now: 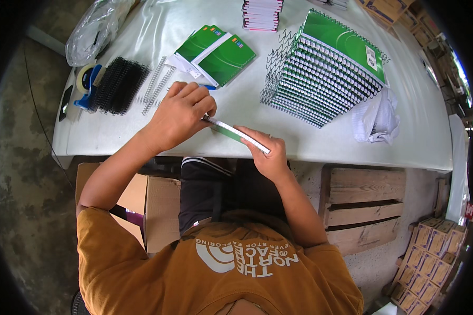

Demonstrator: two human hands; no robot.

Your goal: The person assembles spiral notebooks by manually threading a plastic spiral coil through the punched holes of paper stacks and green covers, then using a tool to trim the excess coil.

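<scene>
Near the table's [341, 151] front edge, the right hand [269, 156] held a green notebook [227, 128], the left hand [181, 115] apparently pinching its end.

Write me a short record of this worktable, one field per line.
Left hand: fingers curled at one end of a green-covered notebook; exact hold hidden
Right hand: holds the notebook toward its other end
Beyond the hands: green booklets, overlapping
Left side: tape dispenser, black coils, a few paler loose coils
Right side: tall stack of green notebooks with coils along the edges
Surface: white-covered table
</scene>
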